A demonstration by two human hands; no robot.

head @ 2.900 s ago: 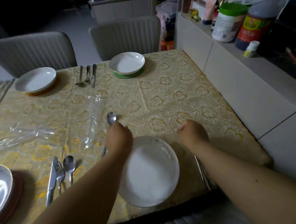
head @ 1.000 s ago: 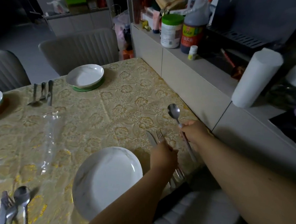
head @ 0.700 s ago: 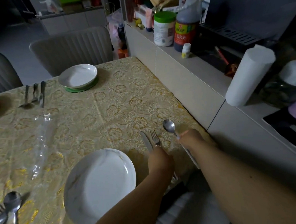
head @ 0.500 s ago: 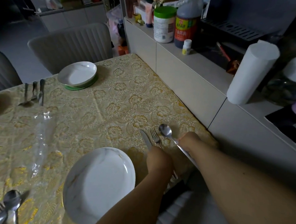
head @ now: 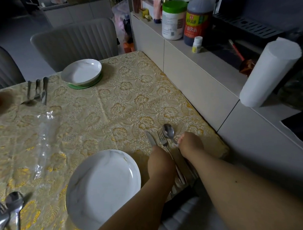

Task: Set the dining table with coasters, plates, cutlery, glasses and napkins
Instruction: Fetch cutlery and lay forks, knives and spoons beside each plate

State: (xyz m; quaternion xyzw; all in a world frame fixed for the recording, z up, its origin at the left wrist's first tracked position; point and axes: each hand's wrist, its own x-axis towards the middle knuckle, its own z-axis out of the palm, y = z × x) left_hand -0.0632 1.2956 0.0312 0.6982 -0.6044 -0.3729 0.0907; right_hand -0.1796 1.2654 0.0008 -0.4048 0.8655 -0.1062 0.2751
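A white plate [head: 104, 188] lies on the gold tablecloth [head: 123, 98] at the near edge. Just right of it a knife [head: 150, 139], a fork [head: 161, 136] and a spoon [head: 168, 131] lie side by side, tips pointing away from me. My left hand [head: 161, 164] is curled over the knife and fork handles, with its fingers hidden under it. My right hand [head: 190, 144] pinches the spoon's handle, and the spoon's bowl is low on the cloth beside the fork.
A far plate [head: 82, 72] sits on a green coaster [head: 88, 86] with a cutlery set [head: 36, 92] to its left. More cutlery [head: 6, 210] lies at the bottom left. Clear plastic wrap [head: 43, 136] lies mid-table. A paper roll [head: 268, 72] stands on the counter at right.
My right hand has lowered the spoon from above the table down beside the fork. My left hand has stayed on the knife and fork handles.
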